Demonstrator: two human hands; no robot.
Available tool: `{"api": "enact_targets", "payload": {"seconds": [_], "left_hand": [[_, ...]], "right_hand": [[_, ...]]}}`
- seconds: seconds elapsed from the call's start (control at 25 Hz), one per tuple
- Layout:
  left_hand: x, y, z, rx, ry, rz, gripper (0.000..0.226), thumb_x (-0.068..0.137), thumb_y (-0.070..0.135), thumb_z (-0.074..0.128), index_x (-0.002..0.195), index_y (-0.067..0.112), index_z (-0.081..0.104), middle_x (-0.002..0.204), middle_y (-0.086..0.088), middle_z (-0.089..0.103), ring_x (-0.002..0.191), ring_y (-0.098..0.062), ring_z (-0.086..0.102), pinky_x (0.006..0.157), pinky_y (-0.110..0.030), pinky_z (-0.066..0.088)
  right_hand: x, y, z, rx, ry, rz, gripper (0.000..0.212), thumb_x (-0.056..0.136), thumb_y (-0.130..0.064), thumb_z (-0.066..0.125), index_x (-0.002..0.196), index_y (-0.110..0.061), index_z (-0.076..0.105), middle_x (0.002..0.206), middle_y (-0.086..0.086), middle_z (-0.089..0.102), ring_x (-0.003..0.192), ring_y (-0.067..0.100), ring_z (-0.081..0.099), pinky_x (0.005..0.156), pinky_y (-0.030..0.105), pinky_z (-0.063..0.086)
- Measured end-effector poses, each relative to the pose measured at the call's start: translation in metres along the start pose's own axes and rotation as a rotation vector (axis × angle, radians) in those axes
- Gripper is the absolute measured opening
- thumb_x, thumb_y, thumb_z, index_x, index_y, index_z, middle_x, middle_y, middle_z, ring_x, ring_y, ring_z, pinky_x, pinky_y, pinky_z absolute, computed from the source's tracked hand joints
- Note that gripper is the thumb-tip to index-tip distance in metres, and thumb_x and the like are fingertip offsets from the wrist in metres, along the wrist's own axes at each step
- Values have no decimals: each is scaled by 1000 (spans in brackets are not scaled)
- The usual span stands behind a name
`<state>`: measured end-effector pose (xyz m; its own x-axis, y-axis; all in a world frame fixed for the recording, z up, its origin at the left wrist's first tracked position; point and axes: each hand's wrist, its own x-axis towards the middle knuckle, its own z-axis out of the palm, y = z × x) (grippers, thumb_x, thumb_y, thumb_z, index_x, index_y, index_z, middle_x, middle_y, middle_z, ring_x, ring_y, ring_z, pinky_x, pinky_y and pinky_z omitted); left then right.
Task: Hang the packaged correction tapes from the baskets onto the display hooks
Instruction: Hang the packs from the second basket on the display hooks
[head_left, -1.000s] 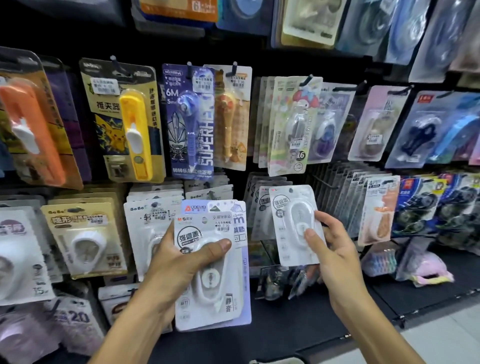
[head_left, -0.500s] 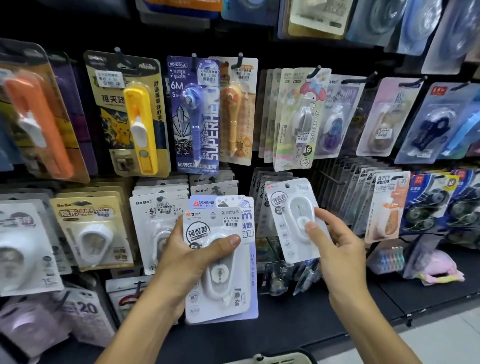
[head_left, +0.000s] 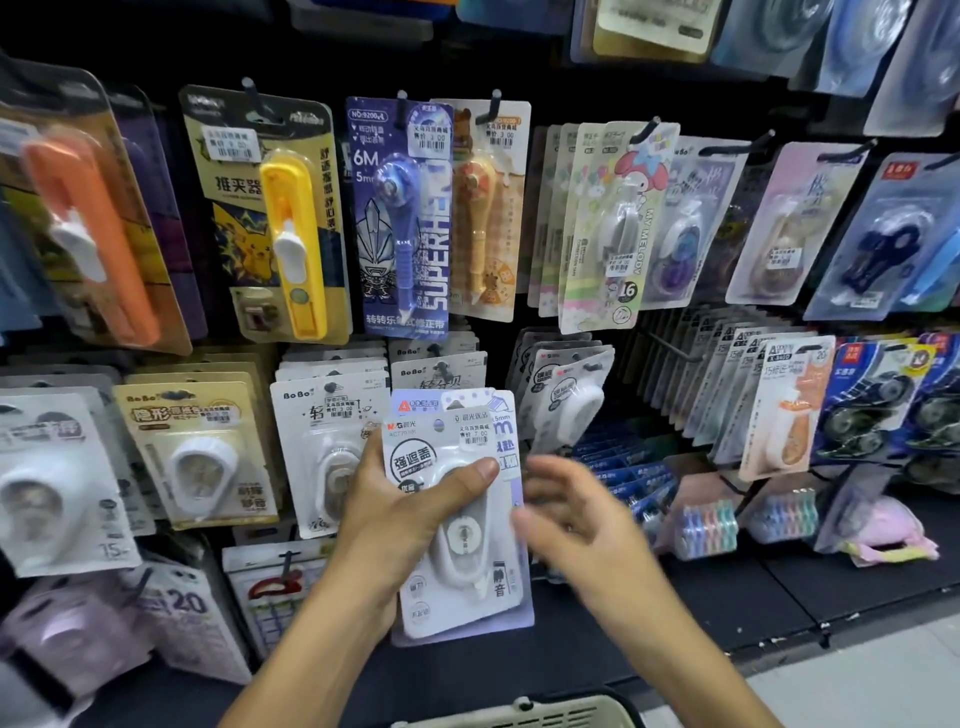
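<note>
- left hand (head_left: 395, 512) gripping a small stack of packaged correction tapes (head_left: 457, 525), thumb pressed across the front white pack, held before the display.
- right hand (head_left: 576, 514) blurred just right of the stack, fingers spread and loose, holding nothing.
- matching white pack (head_left: 569, 402) hanging on a display hook (head_left: 589, 367) above the right hand.
- basket rim (head_left: 524, 714) at bottom edge.

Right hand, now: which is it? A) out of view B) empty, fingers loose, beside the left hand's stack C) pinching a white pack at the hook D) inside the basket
B: the right hand holds nothing, its fingers spread and blurred next to the packs gripped by the left hand.
</note>
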<state>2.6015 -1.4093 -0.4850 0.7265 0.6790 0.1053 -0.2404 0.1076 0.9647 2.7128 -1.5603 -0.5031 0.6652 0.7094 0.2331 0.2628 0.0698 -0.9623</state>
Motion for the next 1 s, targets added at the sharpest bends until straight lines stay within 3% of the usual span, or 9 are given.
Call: {"api": "enact_targets", "payload": {"seconds": [0.08,0.16,0.32,0.44,0.56,0.68,0.76,0.88,1.0], "left_hand": [[1,-2,2,-55,-28,-38,84,45,32,96,121,15,64,106,-9,80,96,-31,78,76,-42,63],[1,-1,-1,-97,-99,-93,81,45,26,97,120,18,66,109,-11,79,98,-31,77,74,-37,63],[-2,0,-5,-88,-132,-140,74,53,10,98,119,23,67,109,-13,79,95,-36,77,75,-44,63],[0,2,-7,-99,-83,-81,79,50,15,95,122,21,64,109,-12,79,93,-34,78,70,-41,63],[0,3,-6,-95,-49,-1,66,59,15,94,119,24,66,109,-7,80,95,-28,78,71,-35,64],[-1,3,-2,-84,-1,40,66,55,24,97,115,25,67,106,-3,81,93,-23,79,68,-29,63],[0,2,-1,-62,34,57,74,49,28,101,113,25,66,104,-1,81,91,-22,79,66,-28,62],[0,-2,2,6,80,80,69,54,29,100,112,28,63,103,3,81,92,-19,79,72,-34,63],[-1,-7,6,70,116,97,71,52,31,99,111,27,59,99,8,81,88,-14,79,68,-29,63]], "right_hand": [[-3,-1,14,-5,-25,-45,49,65,-59,85,108,-47,65,94,-7,75,85,7,72,69,20,55],[3,-4,9,173,118,-29,30,71,-41,87,98,-37,73,85,-1,77,78,10,73,64,18,53],[11,-3,-18,357,358,-31,30,78,-34,72,106,-26,68,86,-4,69,75,13,66,60,22,54],[18,4,-34,459,558,-60,19,93,-29,64,110,-25,57,97,1,67,83,13,68,64,29,57],[23,9,-50,256,641,-6,6,97,-25,65,99,-27,60,108,12,67,73,23,69,59,38,55],[22,12,-50,6,561,-48,8,96,-35,66,90,-34,61,93,-3,68,44,26,60,38,31,48],[24,13,-45,-2,480,-1,5,96,-36,66,97,-39,62,100,-11,68,57,21,68,50,36,56],[23,13,-36,-208,346,60,40,88,-43,73,123,-49,53,124,-21,52,100,7,64,85,34,53],[13,13,-8,-59,-51,9,72,69,-60,84,130,-50,48,111,-14,70,98,10,70,83,31,58]]}}
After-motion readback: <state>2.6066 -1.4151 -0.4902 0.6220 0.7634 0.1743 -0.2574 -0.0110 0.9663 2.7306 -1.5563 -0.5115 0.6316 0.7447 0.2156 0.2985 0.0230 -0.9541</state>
